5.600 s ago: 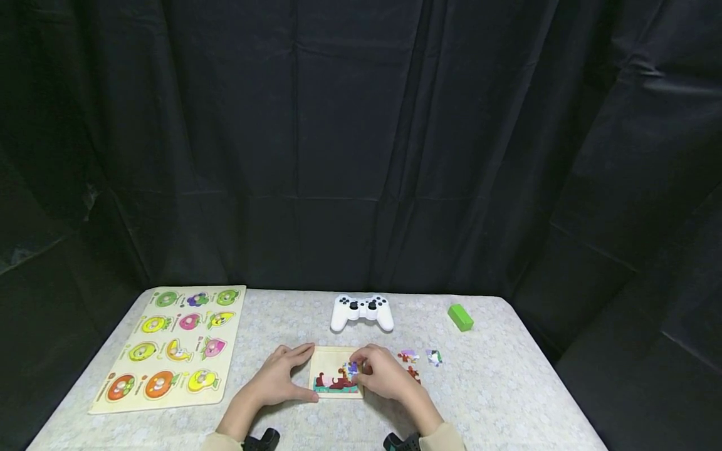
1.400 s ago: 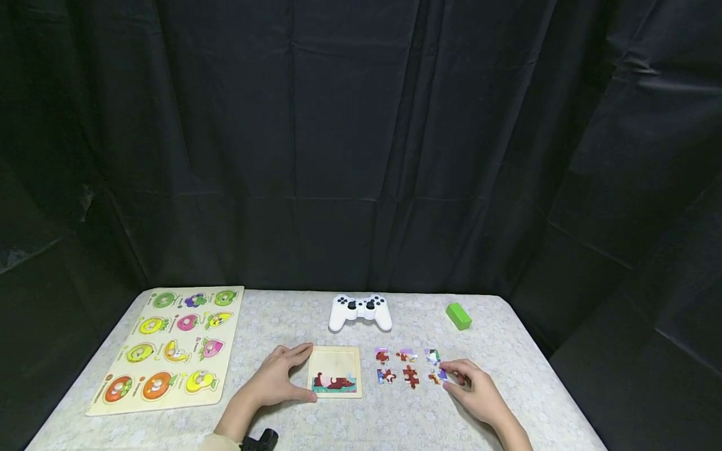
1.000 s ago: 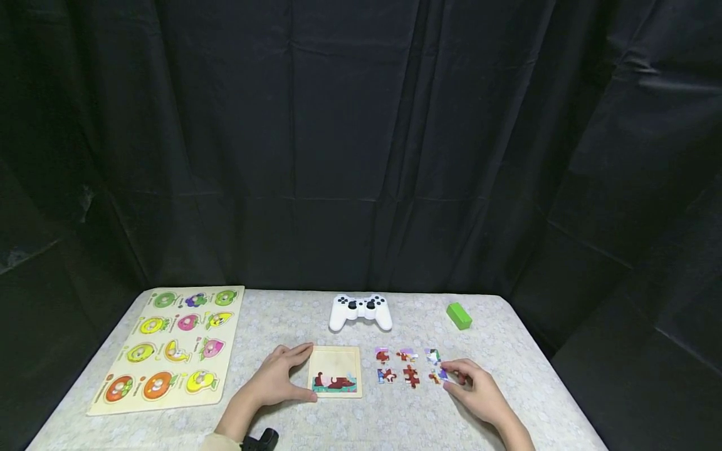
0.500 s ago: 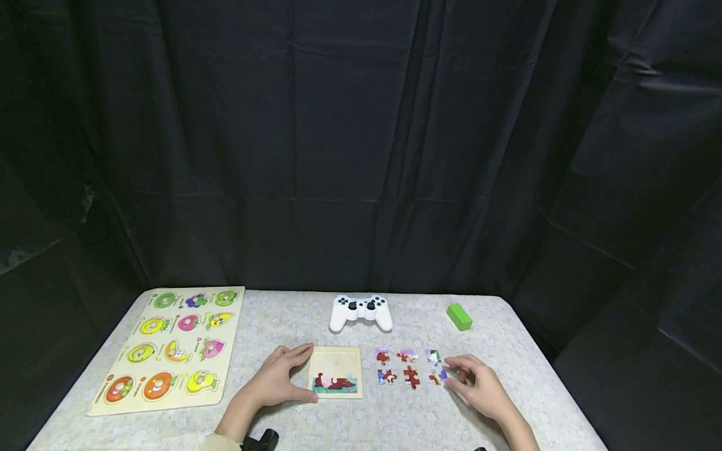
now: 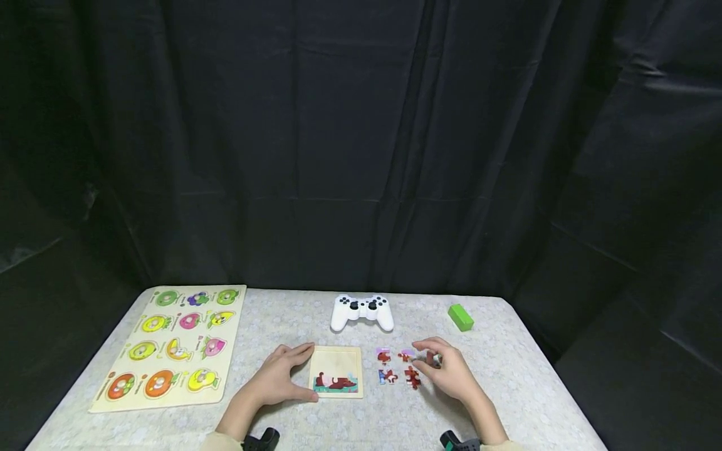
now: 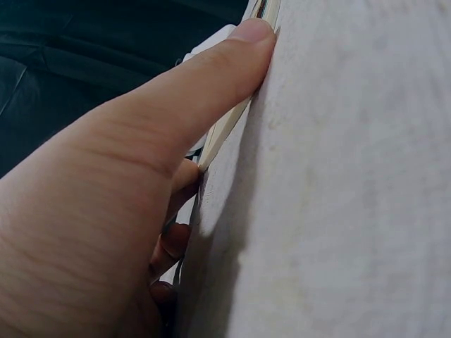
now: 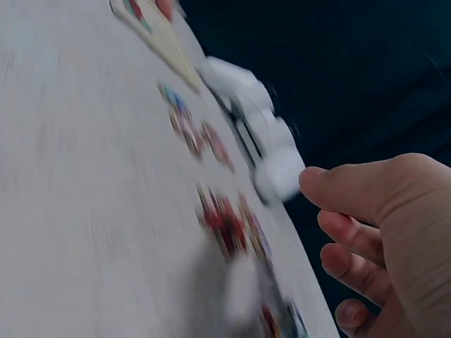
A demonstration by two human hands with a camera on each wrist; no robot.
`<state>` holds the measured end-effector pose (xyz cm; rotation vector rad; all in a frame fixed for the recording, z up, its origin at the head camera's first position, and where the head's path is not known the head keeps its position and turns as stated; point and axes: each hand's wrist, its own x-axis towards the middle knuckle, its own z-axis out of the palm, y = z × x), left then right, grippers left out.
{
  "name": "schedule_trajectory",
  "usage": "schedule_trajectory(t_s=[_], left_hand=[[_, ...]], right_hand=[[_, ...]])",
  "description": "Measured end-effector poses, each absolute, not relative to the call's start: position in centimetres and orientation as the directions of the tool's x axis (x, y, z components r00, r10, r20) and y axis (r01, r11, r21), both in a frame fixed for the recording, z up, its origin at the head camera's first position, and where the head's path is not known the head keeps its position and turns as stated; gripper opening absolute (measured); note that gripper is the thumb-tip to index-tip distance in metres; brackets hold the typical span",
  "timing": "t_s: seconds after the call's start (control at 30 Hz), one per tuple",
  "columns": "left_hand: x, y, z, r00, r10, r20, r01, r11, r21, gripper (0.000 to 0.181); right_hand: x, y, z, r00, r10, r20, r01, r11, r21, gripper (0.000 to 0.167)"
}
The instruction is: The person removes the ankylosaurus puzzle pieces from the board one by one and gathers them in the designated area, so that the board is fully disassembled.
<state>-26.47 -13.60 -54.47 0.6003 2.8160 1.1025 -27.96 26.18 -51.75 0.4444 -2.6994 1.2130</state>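
Observation:
My left hand (image 5: 275, 378) holds a small wooden puzzle tray (image 5: 336, 360) at its left side, thumb at the near corner and index finger at the far one. Along the tray's near edge lie puzzle pieces (image 5: 335, 382) showing a brown animal on teal. My right hand (image 5: 448, 373) hovers over loose jigsaw pieces right of the tray, thumb and index finger apart with nothing between them. Left of it lie a red-brown piece (image 5: 412, 377), a pink-and-brown piece (image 5: 405, 355), a blue-and-brown piece (image 5: 388, 376) and a purple-and-red piece (image 5: 383, 356). It hides the rightmost pieces.
Behind the tray lies a white game controller (image 5: 361, 312). A green block (image 5: 460, 317) stands at the back right. A large fruit puzzle board (image 5: 169, 351) covers the table's left side. Dark curtains (image 5: 361, 156) rise behind the table (image 5: 507, 388).
Earlier my right hand worked inside the tray, then set a purple-and-orange piece at the right of the loose ones. It has let go and moved left. The left hand stays put.

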Motion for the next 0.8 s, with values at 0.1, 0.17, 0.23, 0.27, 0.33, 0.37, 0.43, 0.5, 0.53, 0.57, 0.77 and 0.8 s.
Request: schedule_trajectory(t_s=[0.1, 0.17, 0.23, 0.27, 0.33, 0.37, 0.43, 0.5, 0.53, 0.57, 0.77, 0.8], left_hand=[[-26.5, -13.5, -54.4, -0.921, 0.380, 0.082, 0.335, 0.668, 0.664, 0.110], [-26.5, -13.4, -54.4, -0.921, 0.380, 0.082, 0.335, 0.669, 0.663, 0.111], [-26.4, -13.4, -54.4, -0.922, 0.379, 0.082, 0.335, 0.672, 0.661, 0.111], [-26.4, -13.3, -54.4, -0.922, 0.378, 0.085, 0.337, 0.673, 0.659, 0.111], [-26.3, -13.3, -54.4, -0.922, 0.376, 0.092, 0.341, 0.676, 0.653, 0.110], [-26.3, -13.3, -54.3, -0.922, 0.376, 0.095, 0.343, 0.676, 0.652, 0.110], [-26.2, -13.3, -54.2, -0.922, 0.374, 0.100, 0.346, 0.679, 0.647, 0.109], [-26.1, -13.3, -54.2, -0.922, 0.373, 0.103, 0.348, 0.681, 0.645, 0.109], [-26.1, -13.4, -54.2, -0.922, 0.374, 0.102, 0.347, 0.677, 0.649, 0.109], [-26.1, -13.4, -54.1, -0.922, 0.375, 0.098, 0.344, 0.676, 0.651, 0.109], [-26.2, -13.6, -54.2, -0.918, 0.384, 0.097, 0.349, 0.668, 0.657, 0.109], [-26.3, -13.6, -54.2, -0.917, 0.385, 0.099, 0.351, 0.666, 0.658, 0.109]], right_hand=[[-28.3, 24.2, -51.6, -0.928, -0.255, 0.273, -0.373, 0.612, -0.697, 0.029], [-28.3, 22.8, -51.4, -0.918, -0.281, 0.280, -0.396, 0.603, -0.693, 0.028], [-28.4, 21.4, -51.3, -0.908, -0.308, 0.285, -0.418, 0.598, -0.684, 0.027], [-28.4, 20.6, -51.2, -0.901, -0.325, 0.285, -0.430, 0.595, -0.679, 0.027], [-28.4, 19.1, -51.2, -0.887, -0.357, 0.293, -0.457, 0.593, -0.662, 0.027], [-28.4, 18.4, -51.2, -0.878, -0.374, 0.299, -0.474, 0.592, -0.651, 0.026], [-28.3, 16.9, -51.1, -0.854, -0.413, 0.318, -0.515, 0.579, -0.632, 0.026], [-28.1, 15.6, -51.0, -0.831, -0.451, 0.325, -0.547, 0.558, -0.624, 0.027], [-28.0, 14.9, -51.0, -0.822, -0.468, 0.325, -0.558, 0.546, -0.624, 0.027], [-27.9, 14.3, -51.0, -0.815, -0.485, 0.318, -0.563, 0.532, -0.633, 0.028], [-27.7, 11.4, -51.1, -0.782, -0.556, 0.281, -0.578, 0.478, -0.662, 0.029], [-27.6, 11.1, -51.2, -0.778, -0.564, 0.276, -0.579, 0.475, -0.663, 0.029]])
